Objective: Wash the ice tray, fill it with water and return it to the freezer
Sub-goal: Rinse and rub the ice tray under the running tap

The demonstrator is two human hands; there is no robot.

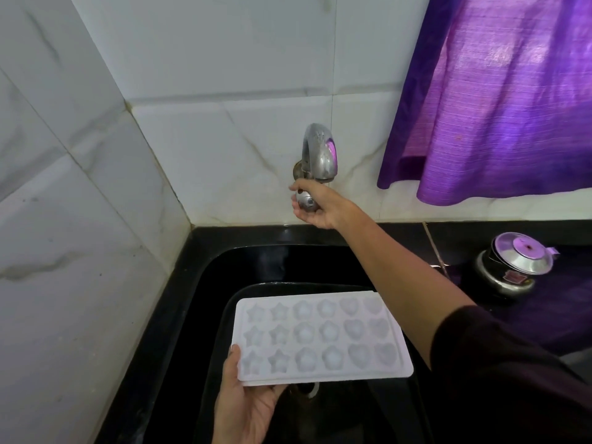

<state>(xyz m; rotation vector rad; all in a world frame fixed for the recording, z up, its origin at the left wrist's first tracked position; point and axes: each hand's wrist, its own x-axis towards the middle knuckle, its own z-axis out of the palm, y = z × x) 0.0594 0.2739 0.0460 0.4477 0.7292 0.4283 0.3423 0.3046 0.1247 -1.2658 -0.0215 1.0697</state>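
Observation:
A white ice tray (323,338) with star, flower and heart moulds hangs level over the black sink (205,283). My left hand (246,402) holds it at its near left corner, thumb on top and fingers underneath. My right hand (317,205) reaches to the wall and grips the round metal tap knob (304,201) under the curved steel spout (318,153). No water is seen running from the spout. The sink drain (307,388) peeks out just below the tray's near edge.
White marble-look tiles (96,187) close the corner at left and behind. A purple curtain (499,100) hangs at upper right. A steel pressure cooker (512,264) stands on the black counter right of the sink.

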